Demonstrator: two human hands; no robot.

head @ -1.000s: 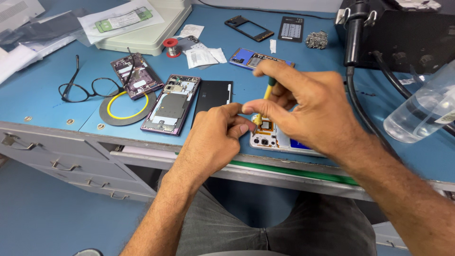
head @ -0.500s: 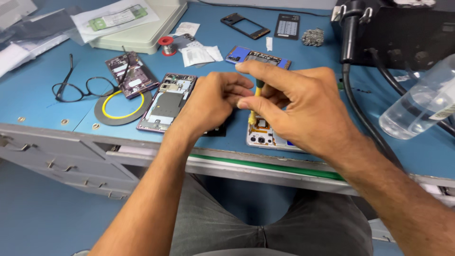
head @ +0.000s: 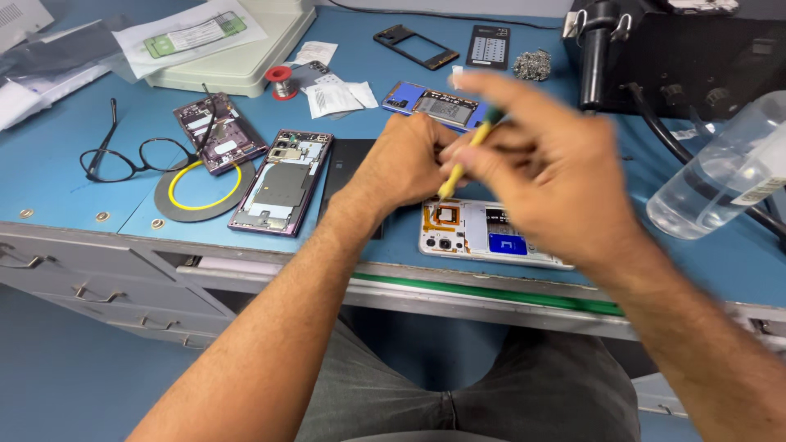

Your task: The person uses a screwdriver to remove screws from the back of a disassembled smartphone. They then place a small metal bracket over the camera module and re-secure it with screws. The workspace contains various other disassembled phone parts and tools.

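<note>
An opened white phone (head: 491, 237) with orange flex parts lies face down near the front edge of the blue bench (head: 115, 164). My right hand (head: 548, 172) hovers over it, blurred, gripping a yellow and green screwdriver (head: 463, 160) whose tip points down at the phone's upper left corner. My left hand (head: 401, 164) is just left of the screwdriver, fingers curled close to its shaft; I cannot make out anything held in it. Beneath my left hand lies a black phone back panel (head: 344, 172).
A purple opened phone (head: 282, 182) lies left of my hands, beside a grey disc with a yellow ring (head: 196, 192), another purple phone part (head: 219, 135) and black glasses (head: 131, 155). A clear plastic bottle (head: 720, 176) and black equipment (head: 688, 49) stand at the right.
Both hands have lifted a little off the white phone and moved apart from it, uncovering its upper part. The screwdriver has swung with my right hand.
</note>
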